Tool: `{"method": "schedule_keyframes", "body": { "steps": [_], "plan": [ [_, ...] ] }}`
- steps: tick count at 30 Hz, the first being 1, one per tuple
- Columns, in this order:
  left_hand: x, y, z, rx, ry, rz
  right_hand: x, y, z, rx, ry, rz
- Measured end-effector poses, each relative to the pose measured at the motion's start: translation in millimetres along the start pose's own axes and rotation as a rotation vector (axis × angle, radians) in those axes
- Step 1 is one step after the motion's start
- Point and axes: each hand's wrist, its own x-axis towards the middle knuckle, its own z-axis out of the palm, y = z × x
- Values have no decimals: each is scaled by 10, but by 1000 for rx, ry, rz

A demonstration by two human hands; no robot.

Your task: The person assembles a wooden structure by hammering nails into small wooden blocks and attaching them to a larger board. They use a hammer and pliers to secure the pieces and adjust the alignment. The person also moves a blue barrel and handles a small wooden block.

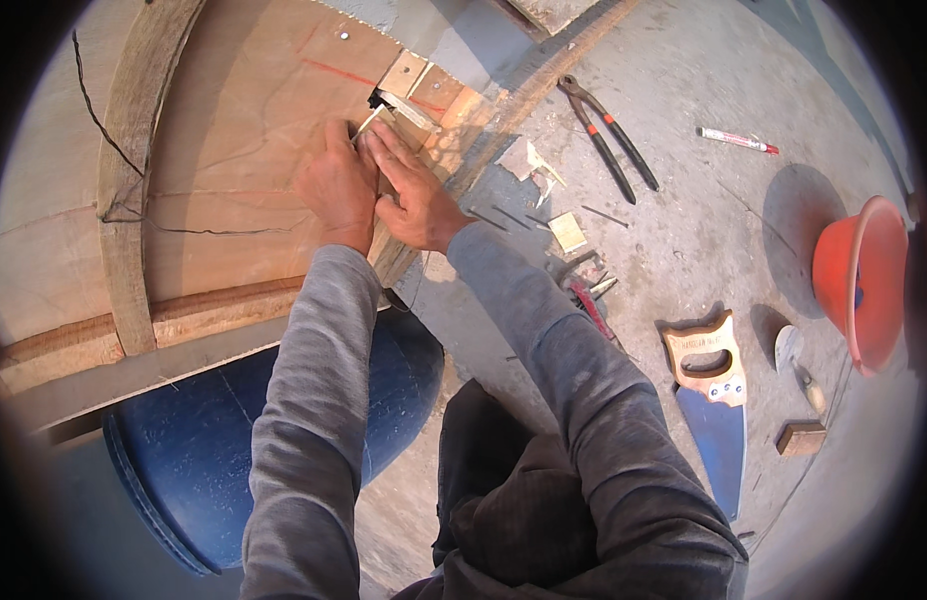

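Note:
Both of my hands meet at the edge of a brown plywood panel (234, 130). My left hand (336, 185) is closed, its fingertips at a small pale piece of plywood (377, 119). Against that same piece press the fingers of my right hand (419, 198), so the hands partly hide it. Just beyond them is a dark gap in the panel, with a pale wood strip (412, 108) beside it. Small wooden blocks (404, 75) with nail holes or nail heads sit along the panel edge, near red marker lines.
Pliers with black-and-orange handles (612, 140), a marker (736, 140), a handsaw (714, 400), an orange bowl (869, 285), a trowel (799, 365) and a wood block (802, 438) lie to the right. Nails and a plywood scrap (567, 232) are nearer. A blue barrel (284, 430) lies under the panel.

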Motion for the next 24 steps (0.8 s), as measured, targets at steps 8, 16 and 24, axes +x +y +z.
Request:
{"method": "schedule_keyframes", "body": {
  "steps": [8,16,24],
  "plan": [
    [-84,-39,224,-86,137,-81,37,90,16,-1,54,-95],
    [-4,-253,24,-119,60,316,54,64,15,-210,26,-59],
    [50,-269,27,25,159,413,43,65,121,-140,104,-74]
  ]
}}
